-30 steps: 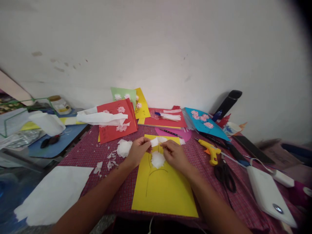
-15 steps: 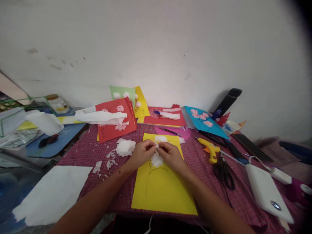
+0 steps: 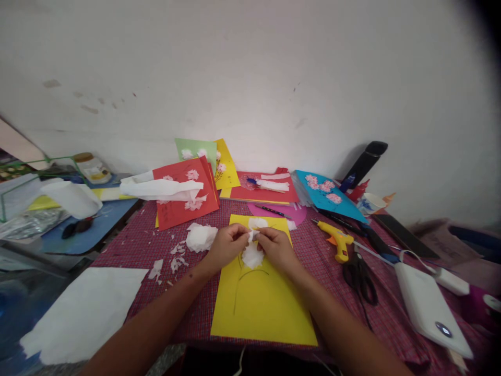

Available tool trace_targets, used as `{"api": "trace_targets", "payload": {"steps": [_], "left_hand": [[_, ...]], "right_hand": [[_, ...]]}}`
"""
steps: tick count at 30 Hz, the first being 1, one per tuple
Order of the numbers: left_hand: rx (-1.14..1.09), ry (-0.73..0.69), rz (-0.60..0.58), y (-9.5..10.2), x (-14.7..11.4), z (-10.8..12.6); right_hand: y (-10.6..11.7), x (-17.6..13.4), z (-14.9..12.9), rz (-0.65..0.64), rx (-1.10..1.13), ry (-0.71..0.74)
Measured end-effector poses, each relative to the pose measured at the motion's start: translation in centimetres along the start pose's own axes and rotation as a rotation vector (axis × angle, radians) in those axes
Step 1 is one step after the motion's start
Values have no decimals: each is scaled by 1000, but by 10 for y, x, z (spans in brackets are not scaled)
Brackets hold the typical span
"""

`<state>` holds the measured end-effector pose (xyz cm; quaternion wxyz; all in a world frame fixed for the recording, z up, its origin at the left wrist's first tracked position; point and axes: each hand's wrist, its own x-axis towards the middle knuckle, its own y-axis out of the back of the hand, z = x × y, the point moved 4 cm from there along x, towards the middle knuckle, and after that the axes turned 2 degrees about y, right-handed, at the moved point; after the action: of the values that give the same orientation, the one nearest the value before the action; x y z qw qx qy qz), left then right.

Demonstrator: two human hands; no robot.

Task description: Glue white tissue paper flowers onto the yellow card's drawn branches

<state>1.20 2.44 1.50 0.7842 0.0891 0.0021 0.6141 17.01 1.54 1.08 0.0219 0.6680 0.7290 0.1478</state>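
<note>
- Pinching small white paper piece (image 3: 252, 236) in left hand (image 3: 229, 245) and right hand (image 3: 277, 249)
- Curled nearly closed, almost meeting
- Held over yellow card (image 3: 270, 308), near white paper puff (image 3: 253, 258)

clock centre: yellow sheet (image 3: 270, 310) x1. over it: left hand (image 3: 230, 244) x1, right hand (image 3: 276, 248) x1, white paper bit (image 3: 253, 236) between them x1. 12 o'clock: white paper pads (image 3: 253, 258) x2, dotted pen (image 3: 273, 211) x1. 11: green card (image 3: 199, 148) x1. 10: jar (image 3: 92, 168) x1. 9: big white sheet (image 3: 90, 310) x1. 1 to 2: blue card (image 3: 349, 211) x1, its pink flowers (image 3: 326, 186) x3. 2: glue gun (image 3: 338, 242) x1. 3: scissors (image 3: 360, 275) x1.
</note>
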Motion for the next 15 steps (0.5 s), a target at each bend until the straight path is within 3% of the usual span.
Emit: {"api": "trace_targets", "payload": {"steps": [10, 13, 15], "left_hand": [[-341, 179, 170, 11, 7, -7], [-463, 231, 228, 14, 9, -8], [-502, 242, 257, 16, 9, -8]], "right_hand": [[9, 5, 8, 98, 259, -133], [13, 5, 4, 144, 158, -89], [16, 2, -4, 159, -23, 34]]}}
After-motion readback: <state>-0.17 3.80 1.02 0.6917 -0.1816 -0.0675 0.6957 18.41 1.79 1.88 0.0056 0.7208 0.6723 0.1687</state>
